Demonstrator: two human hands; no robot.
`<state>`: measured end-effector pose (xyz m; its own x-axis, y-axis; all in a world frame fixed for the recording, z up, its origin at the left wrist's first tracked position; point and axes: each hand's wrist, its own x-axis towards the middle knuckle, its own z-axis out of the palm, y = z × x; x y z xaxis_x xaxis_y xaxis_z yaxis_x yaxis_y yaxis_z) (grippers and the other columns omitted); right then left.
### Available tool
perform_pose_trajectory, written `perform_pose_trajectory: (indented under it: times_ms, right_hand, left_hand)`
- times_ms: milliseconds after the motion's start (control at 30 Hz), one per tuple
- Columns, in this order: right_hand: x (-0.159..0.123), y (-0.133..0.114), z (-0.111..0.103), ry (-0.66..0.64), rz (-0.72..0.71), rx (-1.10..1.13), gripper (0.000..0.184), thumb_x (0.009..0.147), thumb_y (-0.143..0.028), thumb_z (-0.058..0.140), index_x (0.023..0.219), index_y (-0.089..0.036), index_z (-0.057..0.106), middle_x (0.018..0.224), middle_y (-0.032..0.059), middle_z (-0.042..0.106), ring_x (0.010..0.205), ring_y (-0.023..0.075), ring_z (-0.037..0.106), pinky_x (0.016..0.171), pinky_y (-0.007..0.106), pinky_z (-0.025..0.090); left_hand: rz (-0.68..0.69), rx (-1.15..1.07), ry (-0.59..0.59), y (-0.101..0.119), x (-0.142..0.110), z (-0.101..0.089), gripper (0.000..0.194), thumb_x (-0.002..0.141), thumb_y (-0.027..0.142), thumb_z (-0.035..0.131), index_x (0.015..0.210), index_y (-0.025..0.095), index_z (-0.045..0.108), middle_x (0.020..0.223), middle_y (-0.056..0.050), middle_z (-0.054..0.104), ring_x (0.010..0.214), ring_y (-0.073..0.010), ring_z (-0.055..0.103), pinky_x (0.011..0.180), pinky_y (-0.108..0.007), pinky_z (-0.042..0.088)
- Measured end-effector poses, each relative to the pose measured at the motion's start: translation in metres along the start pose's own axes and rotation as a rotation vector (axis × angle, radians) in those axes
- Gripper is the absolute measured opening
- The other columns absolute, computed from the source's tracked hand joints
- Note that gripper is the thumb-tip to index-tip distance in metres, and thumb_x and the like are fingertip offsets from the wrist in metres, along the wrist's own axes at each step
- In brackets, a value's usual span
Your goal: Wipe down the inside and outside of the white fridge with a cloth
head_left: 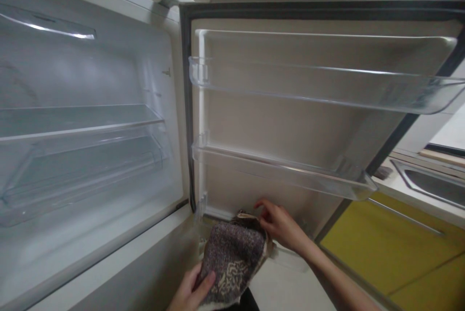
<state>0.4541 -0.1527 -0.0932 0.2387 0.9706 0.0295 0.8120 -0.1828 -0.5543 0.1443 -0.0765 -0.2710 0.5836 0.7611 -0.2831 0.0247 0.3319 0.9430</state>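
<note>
A folded dark purple-brown cloth (232, 248) with a cream pattern hangs in front of the open fridge door's lower part. My left hand (191, 287) grips its lower left edge, thumb on top. At the cloth's upper right corner is my right hand (279, 224), its index finger curled and raised while the other fingers close at the cloth's edge. Part of that hold is hidden. Behind the cloth, the lowest clear door bin (202, 208) is partly covered.
The fridge door (290, 127) stands wide open, with a clear upper bin (308, 85) and middle bin (283, 168). To the left are a glass shelf (72, 119) and a clear drawer (83, 175). Yellow cabinets (395, 248) and a sink (436, 185) lie at right.
</note>
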Motion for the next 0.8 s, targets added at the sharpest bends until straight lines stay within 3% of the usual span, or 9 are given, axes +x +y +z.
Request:
perform_pose_trajectory:
  times_ms: [100, 200, 267, 333, 467, 567, 633, 700, 800]
  right_hand:
    - [-0.01, 0.002, -0.011, 0.052, 0.152, -0.314, 0.037, 0.091, -0.012, 0.056, 0.126, -0.021, 0.065, 0.09, 0.0072, 0.077, 0.082, 0.0227, 0.073, 0.07, 0.027, 0.042]
    - [-0.023, 0.0, -0.019, 0.006, 0.267, -0.545, 0.029, 0.097, -0.019, 0.058, 0.125, -0.021, 0.068, 0.105, 0.0152, 0.079, 0.092, 0.0316, 0.077, 0.073, 0.032, 0.046]
    - [-0.028, -0.007, -0.022, -0.014, 0.183, -0.453, 0.023, 0.102, -0.028, 0.06, 0.122, -0.022, 0.069, 0.112, 0.0134, 0.079, 0.098, 0.0308, 0.077, 0.078, 0.034, 0.049]
    - [-0.03, -0.017, -0.024, -0.046, 0.026, -0.234, 0.028, 0.104, -0.043, 0.063, 0.123, -0.024, 0.069, 0.118, 0.0096, 0.078, 0.106, 0.0278, 0.075, 0.088, 0.035, 0.052]
    - [-0.027, -0.033, -0.023, -0.158, -0.175, 0.018, 0.067, 0.091, -0.065, 0.077, 0.143, -0.024, 0.065, 0.135, 0.0111, 0.073, 0.124, 0.0293, 0.07, 0.106, 0.038, 0.051]
    - [-0.024, -0.032, -0.012, -0.195, -0.165, -0.071, 0.071, 0.086, -0.065, 0.082, 0.143, -0.025, 0.065, 0.131, 0.0115, 0.074, 0.12, 0.0308, 0.072, 0.101, 0.037, 0.053]
    - [-0.021, -0.029, 0.003, -0.244, -0.109, -0.201, 0.07, 0.08, -0.067, 0.087, 0.132, -0.023, 0.07, 0.124, 0.0127, 0.076, 0.113, 0.034, 0.074, 0.093, 0.037, 0.055]
    - [-0.015, -0.031, 0.022, -0.28, -0.063, -0.33, 0.07, 0.075, -0.072, 0.088, 0.119, -0.018, 0.073, 0.117, 0.0162, 0.078, 0.106, 0.0382, 0.076, 0.088, 0.039, 0.056]
    - [0.002, -0.051, 0.055, -0.209, -0.088, -0.464, 0.072, 0.073, -0.071, 0.089, 0.113, -0.013, 0.073, 0.112, 0.0211, 0.078, 0.103, 0.0414, 0.077, 0.086, 0.043, 0.06]
  left_hand:
    - [0.111, 0.144, -0.006, 0.005, 0.007, 0.007, 0.089, 0.059, 0.08, 0.09, 0.122, 0.018, 0.081, 0.134, -0.019, 0.075, 0.138, -0.0461, 0.061, 0.129, -0.06, 0.036]
    - [0.137, 0.045, -0.138, 0.022, 0.007, 0.021, 0.092, 0.07, 0.08, 0.083, 0.139, 0.019, 0.073, 0.149, -0.017, 0.069, 0.143, -0.0422, 0.059, 0.129, -0.058, 0.039]
    - [0.159, 0.082, -0.202, 0.04, 0.008, 0.033, 0.087, 0.077, 0.079, 0.079, 0.14, 0.019, 0.072, 0.149, -0.017, 0.068, 0.143, -0.0409, 0.059, 0.128, -0.057, 0.039]
    - [0.223, 0.209, -0.193, 0.059, 0.009, 0.046, 0.078, 0.079, 0.076, 0.078, 0.133, 0.02, 0.077, 0.15, -0.018, 0.067, 0.146, -0.0416, 0.056, 0.13, -0.058, 0.036]
    - [0.377, 0.346, -0.094, 0.076, 0.009, 0.068, 0.069, 0.088, 0.066, 0.074, 0.145, 0.026, 0.07, 0.167, -0.013, 0.052, 0.16, -0.0365, 0.04, 0.135, -0.054, 0.027]
    - [0.431, 0.341, 0.072, 0.064, 0.011, 0.069, 0.068, 0.09, 0.064, 0.071, 0.143, 0.022, 0.069, 0.163, -0.016, 0.056, 0.157, -0.0362, 0.045, 0.133, -0.052, 0.034]
    - [0.427, 0.341, 0.171, 0.05, 0.013, 0.061, 0.065, 0.089, 0.067, 0.07, 0.132, 0.018, 0.072, 0.148, -0.02, 0.066, 0.142, -0.0377, 0.06, 0.123, -0.051, 0.047]
    - [0.372, 0.378, 0.228, 0.039, 0.015, 0.049, 0.063, 0.087, 0.069, 0.071, 0.125, 0.019, 0.068, 0.127, -0.018, 0.073, 0.114, -0.0351, 0.073, 0.103, -0.049, 0.06]
    - [0.356, 0.426, 0.364, 0.035, 0.017, 0.033, 0.07, 0.086, 0.069, 0.07, 0.134, 0.019, 0.058, 0.117, -0.013, 0.071, 0.083, -0.0273, 0.073, 0.081, -0.046, 0.064]
